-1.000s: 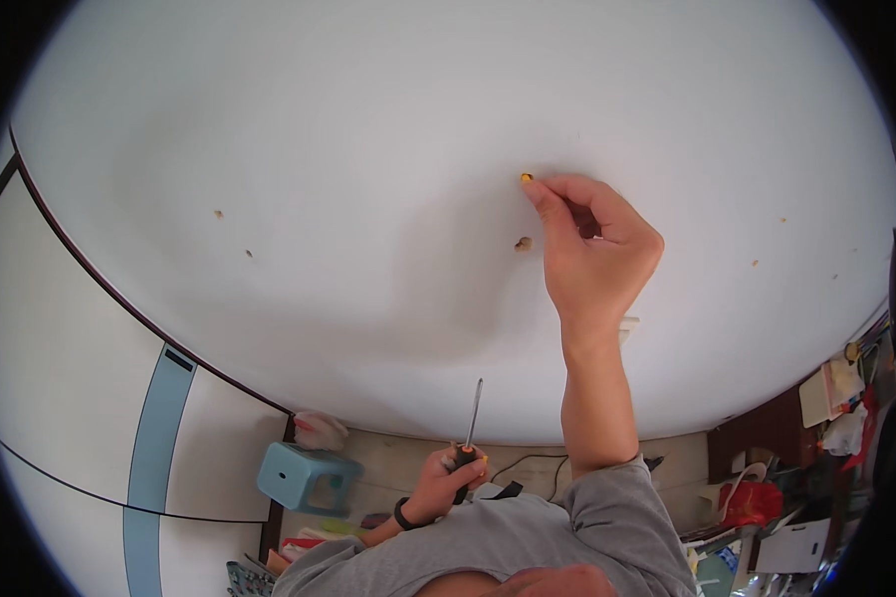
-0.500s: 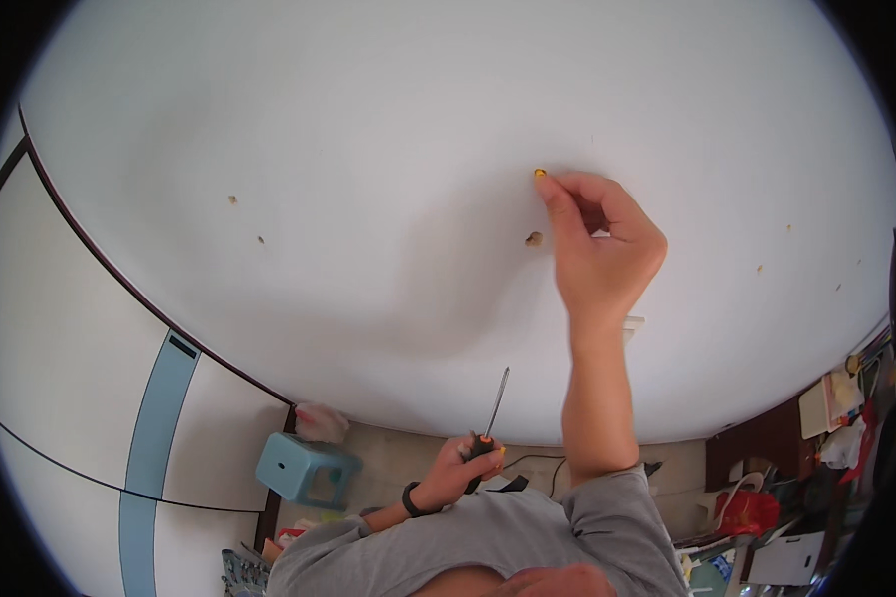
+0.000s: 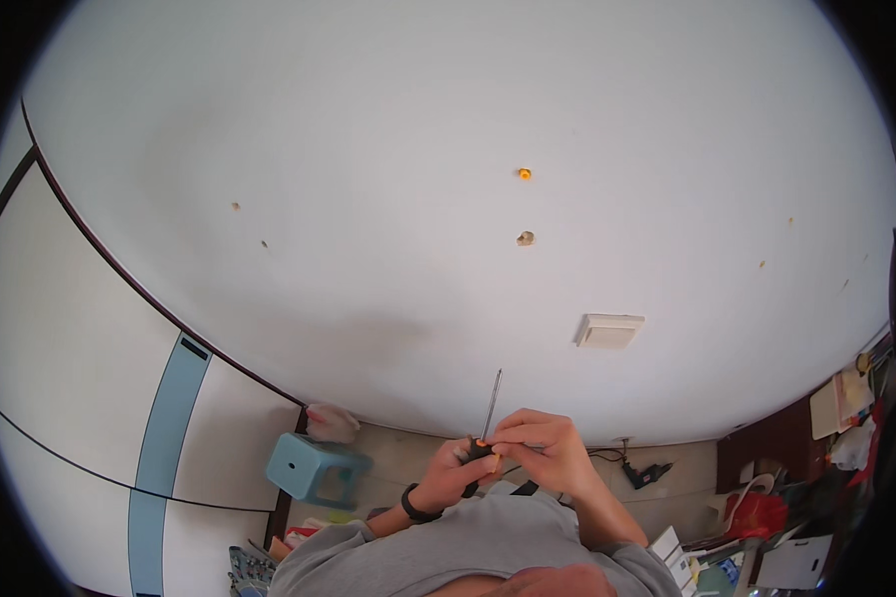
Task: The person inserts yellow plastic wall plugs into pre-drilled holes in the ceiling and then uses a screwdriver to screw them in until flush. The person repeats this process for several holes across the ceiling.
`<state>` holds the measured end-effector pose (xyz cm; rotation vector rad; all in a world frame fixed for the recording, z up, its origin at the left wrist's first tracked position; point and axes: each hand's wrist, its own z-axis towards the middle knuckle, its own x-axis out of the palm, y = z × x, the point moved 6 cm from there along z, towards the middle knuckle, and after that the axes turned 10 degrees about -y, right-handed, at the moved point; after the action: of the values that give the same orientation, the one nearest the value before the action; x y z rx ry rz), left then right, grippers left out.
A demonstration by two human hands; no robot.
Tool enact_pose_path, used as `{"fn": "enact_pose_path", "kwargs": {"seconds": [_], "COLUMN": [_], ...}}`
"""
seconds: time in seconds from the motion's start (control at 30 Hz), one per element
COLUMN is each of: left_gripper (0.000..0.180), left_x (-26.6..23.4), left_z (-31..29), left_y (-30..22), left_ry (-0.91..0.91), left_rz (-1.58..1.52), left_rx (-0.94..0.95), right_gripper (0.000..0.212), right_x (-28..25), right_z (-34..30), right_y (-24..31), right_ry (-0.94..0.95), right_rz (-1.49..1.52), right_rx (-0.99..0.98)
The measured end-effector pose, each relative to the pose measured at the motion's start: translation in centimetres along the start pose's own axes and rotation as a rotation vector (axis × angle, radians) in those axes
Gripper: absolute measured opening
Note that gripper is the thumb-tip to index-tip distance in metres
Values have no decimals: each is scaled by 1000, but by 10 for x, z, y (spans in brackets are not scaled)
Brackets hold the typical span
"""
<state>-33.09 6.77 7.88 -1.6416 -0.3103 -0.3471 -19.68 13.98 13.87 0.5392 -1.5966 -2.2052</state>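
My left hand [image 3: 446, 483] is closed round the dark handle of a screwdriver [image 3: 493, 406], whose thin metal shaft points up toward the wall. A small yellow-orange piece [image 3: 496, 463] shows by the left thumb. My right hand [image 3: 540, 450] has come against the left one, thumb and fingers pinched beside the handle; whatever they pinch is too small to make out. Higher up, a yellow wall plug [image 3: 525, 174] sits in the white wall [image 3: 398, 129], touched by neither hand. Below it is a rough-edged hole [image 3: 526, 239].
A square wall switch [image 3: 610, 330] is right of the hole. Several small marks dot the wall. On the floor lie a dark power drill [image 3: 647, 474] and, left, a blue stool [image 3: 314, 468] beside a plastic bag [image 3: 334, 423]. A red bag [image 3: 757, 515] and clutter fill the right.
My right hand has left the wall and come down to my left hand. The yellow wall plug it was holding now stays in the wall. My left hand still grips the screwdriver.
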Motion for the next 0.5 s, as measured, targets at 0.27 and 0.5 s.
{"fn": "enact_pose_path", "kwargs": {"seconds": [0.27, 0.5], "left_gripper": [18, 19], "left_x": [-4, -2], "left_z": [5, 4], "left_y": [13, 11], "left_ry": [-163, -253], "left_rz": [-95, -213], "left_rx": [-25, -3], "right_gripper": [20, 18], "right_x": [-10, -3], "right_z": [-12, -15], "right_y": [-6, -6], "right_ry": [-69, -134], "right_rz": [102, 32], "right_rx": [9, -91]}}
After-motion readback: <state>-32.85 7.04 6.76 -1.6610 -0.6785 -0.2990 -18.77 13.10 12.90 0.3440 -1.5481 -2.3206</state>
